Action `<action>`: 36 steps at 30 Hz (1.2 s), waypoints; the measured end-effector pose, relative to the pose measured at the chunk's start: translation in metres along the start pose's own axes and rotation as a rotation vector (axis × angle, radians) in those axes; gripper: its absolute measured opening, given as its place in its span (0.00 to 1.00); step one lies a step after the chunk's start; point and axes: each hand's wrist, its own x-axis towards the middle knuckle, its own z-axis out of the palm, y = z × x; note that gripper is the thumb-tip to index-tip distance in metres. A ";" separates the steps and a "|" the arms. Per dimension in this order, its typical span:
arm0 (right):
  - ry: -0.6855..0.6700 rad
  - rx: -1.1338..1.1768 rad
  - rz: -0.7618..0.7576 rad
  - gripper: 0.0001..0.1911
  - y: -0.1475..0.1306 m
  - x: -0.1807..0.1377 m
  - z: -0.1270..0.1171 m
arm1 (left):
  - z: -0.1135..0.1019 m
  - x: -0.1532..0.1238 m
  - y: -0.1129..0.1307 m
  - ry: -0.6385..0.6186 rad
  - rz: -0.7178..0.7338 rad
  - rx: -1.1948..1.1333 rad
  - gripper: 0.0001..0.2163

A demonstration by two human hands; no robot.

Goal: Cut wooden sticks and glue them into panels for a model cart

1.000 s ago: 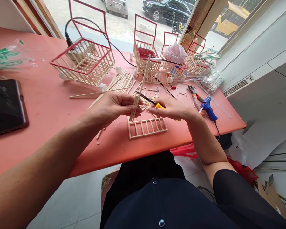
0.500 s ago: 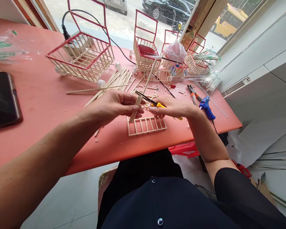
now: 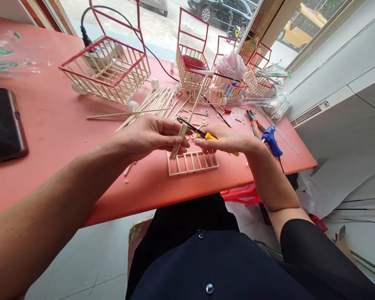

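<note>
Over the surface, the left hand and right hand are clamped just beyond the ladder-like frame: right on yellow-handled cutters, left on a long stick and short sticks. Best keep ends flush, cutters square.

Phone on the left is chopped by the edge, and the big left basket loses its handle top. Right hand covers most of the yellow-handled cutter; left hand partly hides the stick bundle. Marks on the white sheet, far too tiny.
</note>
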 end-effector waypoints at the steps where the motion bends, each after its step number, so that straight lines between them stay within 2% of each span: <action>1: 0.001 0.002 -0.007 0.24 0.001 0.000 0.000 | 0.000 0.000 0.000 -0.006 -0.002 -0.004 0.25; 13: 0.014 -0.015 0.002 0.27 -0.002 0.000 0.001 | -0.002 -0.001 -0.002 0.000 -0.015 0.005 0.24; 19: 0.015 -0.051 0.070 0.29 -0.007 0.000 0.003 | -0.002 0.000 -0.002 0.012 -0.002 0.009 0.24; 24: 0.037 -0.054 0.039 0.30 -0.012 0.000 0.002 | -0.003 0.001 -0.001 0.021 -0.001 0.001 0.23; 36: 0.054 -0.098 0.082 0.24 -0.012 0.004 0.004 | -0.001 0.001 0.000 0.031 -0.043 -0.020 0.24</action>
